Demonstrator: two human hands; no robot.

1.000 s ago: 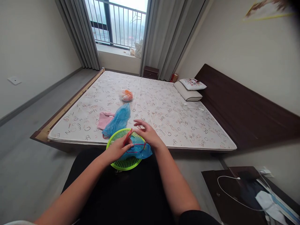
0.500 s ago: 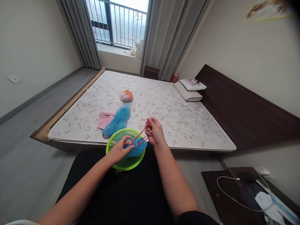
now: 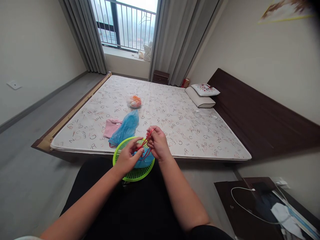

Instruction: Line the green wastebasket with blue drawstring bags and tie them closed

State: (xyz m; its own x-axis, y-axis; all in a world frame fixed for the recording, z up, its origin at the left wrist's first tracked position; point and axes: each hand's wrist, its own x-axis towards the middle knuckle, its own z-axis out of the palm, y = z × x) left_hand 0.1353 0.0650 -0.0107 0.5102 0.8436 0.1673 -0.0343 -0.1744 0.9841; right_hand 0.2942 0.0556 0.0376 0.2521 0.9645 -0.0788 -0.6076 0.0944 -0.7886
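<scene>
A green plastic basket (image 3: 117, 150) sits on my lap with a blue plastic bag (image 3: 146, 162) inside it. Red drawstrings (image 3: 144, 144) run up from that bag. My right hand (image 3: 158, 144) is closed on the looped string ends, above the basket's right rim. Over the basket's left part, my left hand (image 3: 128, 157) curls loosely around the strings, its thumb and index finger somewhat apart. Some of its fingertips are hidden.
On the mattress (image 3: 170, 113) beyond the basket lie another blue plastic bag (image 3: 127, 125), a pink cloth (image 3: 111, 128) and a clear bag with orange contents (image 3: 135, 101). Pillows (image 3: 205, 93) lie by the headboard. A dark bedside table (image 3: 240, 206) with cables stands at right.
My right hand has moved left, closer to my left hand, shortening the stretch of red string between them. My left hand has come off the bag's gathered neck, its index finger lifted.
</scene>
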